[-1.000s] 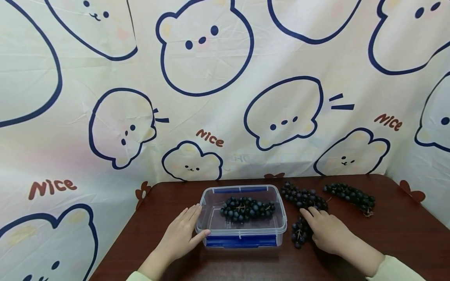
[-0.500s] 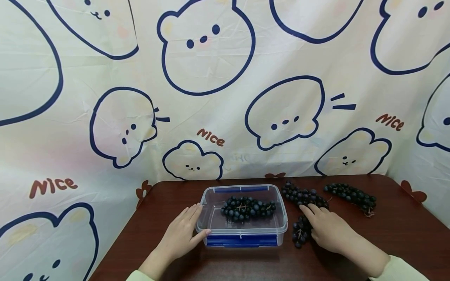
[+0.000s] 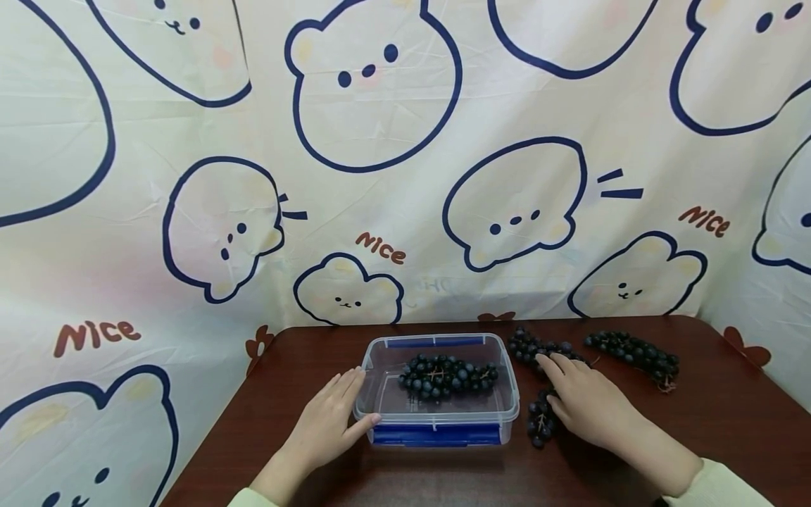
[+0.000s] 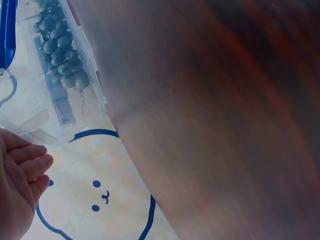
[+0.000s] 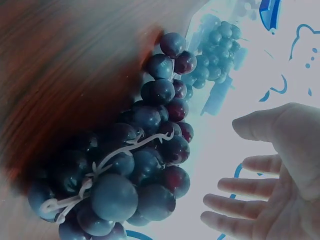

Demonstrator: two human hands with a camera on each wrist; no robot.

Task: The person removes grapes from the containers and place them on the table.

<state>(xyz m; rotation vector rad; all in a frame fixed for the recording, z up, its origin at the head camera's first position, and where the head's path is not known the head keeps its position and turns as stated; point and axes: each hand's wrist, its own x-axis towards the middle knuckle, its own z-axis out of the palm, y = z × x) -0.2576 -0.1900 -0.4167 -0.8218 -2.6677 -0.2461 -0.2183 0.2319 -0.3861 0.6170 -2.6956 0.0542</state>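
My left hand (image 3: 323, 422) rests its straight fingers and thumb against the left side of a clear plastic box (image 3: 437, 418) with blue latches. A bunch of dark grapes (image 3: 446, 377) lies inside it. To the box's right, my right hand (image 3: 592, 401) hovers over a front bunch of grapes (image 3: 540, 422), covering part of it. Its fingertips reach toward another bunch of grapes (image 3: 526, 346) behind. In the right wrist view, the right hand (image 5: 265, 180) has its thumb and fingers spread, with a gap between them and the near grapes (image 5: 115, 195).
A further bunch of grapes (image 3: 633, 354) lies at the back right of the dark brown table (image 3: 418, 482). Behind the table hangs a pale cloth (image 3: 418, 211) printed with cartoon animals, and it also covers the sides.
My right hand has lifted slightly and shifted a little left over the grapes, its fingers looking less bent. The left hand and the box stay in place.
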